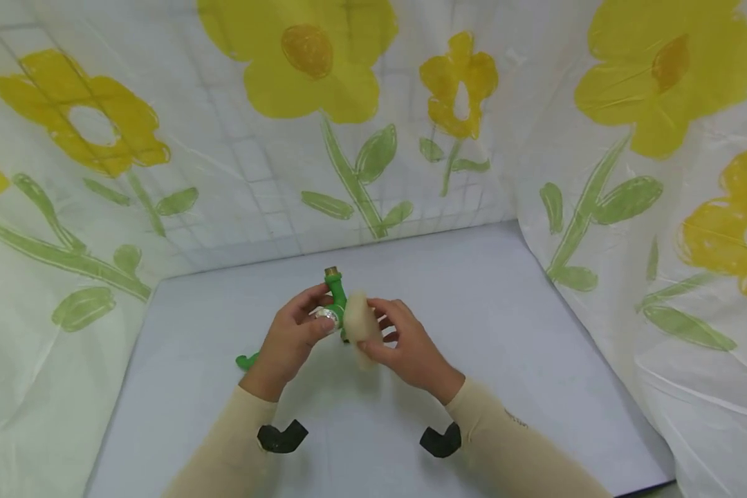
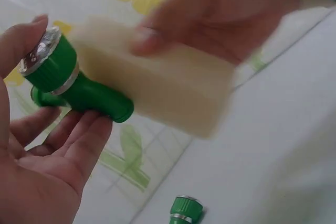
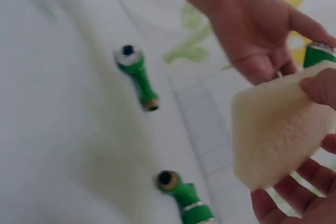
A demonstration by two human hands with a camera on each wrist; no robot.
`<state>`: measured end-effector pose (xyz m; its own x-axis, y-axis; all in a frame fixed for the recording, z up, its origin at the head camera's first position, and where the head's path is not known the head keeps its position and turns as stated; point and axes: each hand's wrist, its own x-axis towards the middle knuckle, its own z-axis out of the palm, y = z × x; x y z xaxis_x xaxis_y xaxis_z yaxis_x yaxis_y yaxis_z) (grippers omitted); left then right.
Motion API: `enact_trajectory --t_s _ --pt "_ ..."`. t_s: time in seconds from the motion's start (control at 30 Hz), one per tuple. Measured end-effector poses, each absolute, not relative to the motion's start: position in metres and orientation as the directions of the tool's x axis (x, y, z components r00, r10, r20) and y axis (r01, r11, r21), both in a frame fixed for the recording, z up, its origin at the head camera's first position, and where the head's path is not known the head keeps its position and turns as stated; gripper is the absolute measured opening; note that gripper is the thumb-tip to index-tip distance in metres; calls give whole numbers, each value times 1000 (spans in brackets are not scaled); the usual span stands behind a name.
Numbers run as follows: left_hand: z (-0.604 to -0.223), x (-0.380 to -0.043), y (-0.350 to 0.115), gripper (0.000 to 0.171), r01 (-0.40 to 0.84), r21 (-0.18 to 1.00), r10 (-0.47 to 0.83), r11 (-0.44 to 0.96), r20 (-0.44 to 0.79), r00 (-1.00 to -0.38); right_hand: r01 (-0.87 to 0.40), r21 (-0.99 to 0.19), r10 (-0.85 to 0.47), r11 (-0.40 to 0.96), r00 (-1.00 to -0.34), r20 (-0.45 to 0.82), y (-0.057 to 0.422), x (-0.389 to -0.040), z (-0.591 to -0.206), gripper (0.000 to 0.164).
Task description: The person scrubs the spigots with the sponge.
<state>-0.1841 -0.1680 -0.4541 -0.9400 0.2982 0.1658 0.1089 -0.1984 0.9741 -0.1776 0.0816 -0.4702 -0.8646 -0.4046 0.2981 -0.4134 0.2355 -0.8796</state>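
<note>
My left hand [image 1: 289,342] grips a green tap [image 1: 336,290] with a brass threaded end and a shiny silver cap; the thumb lies on the cap and the fingers sit under the body. In my right hand [image 1: 413,353] is a cream sponge block [image 1: 359,321], held between thumb and fingers. The sponge stands upright right beside the tap, overlapping its body [image 2: 100,98] in the left wrist view. In that view the sponge [image 2: 163,87] and right hand are blurred. Only the top edge of the tap [image 3: 320,53] shows behind the sponge in the right wrist view.
Two more green taps lie on the white table [image 1: 504,332]: one tap [image 3: 139,77] and another tap [image 3: 191,200]. Part of a green tap [image 1: 247,361] shows beside the left wrist. A curtain [image 1: 236,152] with yellow flowers borders the table at the back and sides.
</note>
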Motion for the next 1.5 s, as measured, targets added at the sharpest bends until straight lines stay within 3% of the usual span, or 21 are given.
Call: enact_trajectory --t_s 0.17,0.3,0.4,0.7,0.97,1.27,1.5 --pt "-460 -189 -169 72 52 947 290 -317 149 -945 -432 -868 -388 246 -864 320 78 -174 -477 66" --pt "-468 -187 -164 87 -15 956 390 -294 106 -915 -471 -849 -318 238 -864 390 79 -179 -461 64" --pt "-469 -185 -163 89 -21 964 432 -264 99 -897 -496 -835 -321 237 -851 415 80 -182 -453 64" --pt "-461 -186 -172 90 20 959 367 -282 127 -921 -384 -892 -413 238 -872 265 78 -168 -471 66" --pt "-469 -184 -161 98 -40 978 379 -207 42 -925 -416 -891 -286 182 -889 357 75 -174 -452 64" --pt "-461 -187 -163 89 -19 927 193 -374 58 -980 -385 -898 -360 214 -886 294 70 -159 -471 67" --pt "-466 -183 -155 73 -80 970 188 -230 -37 -982 -396 -898 -244 193 -905 347 70 -167 -456 68"
